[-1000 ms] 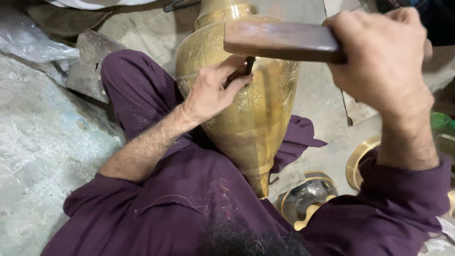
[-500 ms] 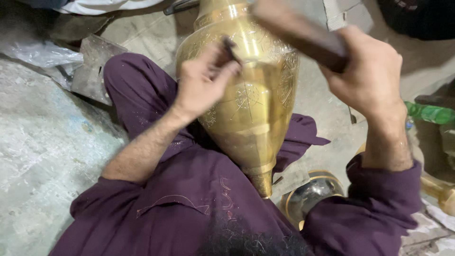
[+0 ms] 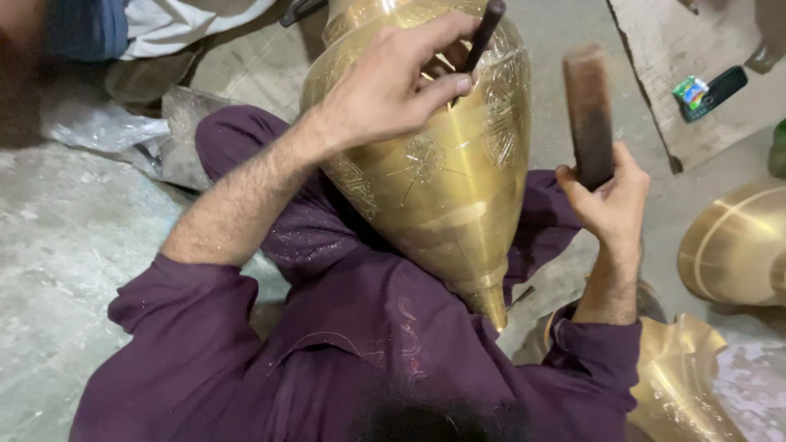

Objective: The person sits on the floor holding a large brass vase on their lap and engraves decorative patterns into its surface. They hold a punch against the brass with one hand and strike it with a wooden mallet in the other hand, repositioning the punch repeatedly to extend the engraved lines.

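Vessel: large brass vessel [image 3: 442, 188], teardrop-shaped, lying across the lap at the centre of the frame.
Long axis: running from the top centre down towards the lower centre, tilted slightly rightward; narrow pointed end at the bottom, wide end at the top edge.
Surface: engraved panels and a small star-like motif on the polished side facing up.
Left hand: left hand [image 3: 393, 86] at upper centre, resting on the vessel's upper shoulder, fingers closed around a thin dark punch [image 3: 483, 33].
Punch: slanting up and to the right, upper end free; lower tip hidden behind the fingers.
Right hand: right hand [image 3: 610, 200] at centre right, clear of the vessel, wrapped tight around a hammer [image 3: 588, 115].
Hammer: dark reddish wooden bar standing nearly upright above the fist; lower part hidden inside the grip.
Clothing: purple garment [image 3: 327, 360] filling the lower half, sleeves pushed up the forearms.
Surroundings: grey concrete floor [image 3: 57, 245] at left; more brass pieces [image 3: 737, 245] at the right edge and lower right, cut off by the frame; small dark phone-like object [image 3: 716, 88] at upper right.
Cut off: vessel's top rim beyond the upper edge.
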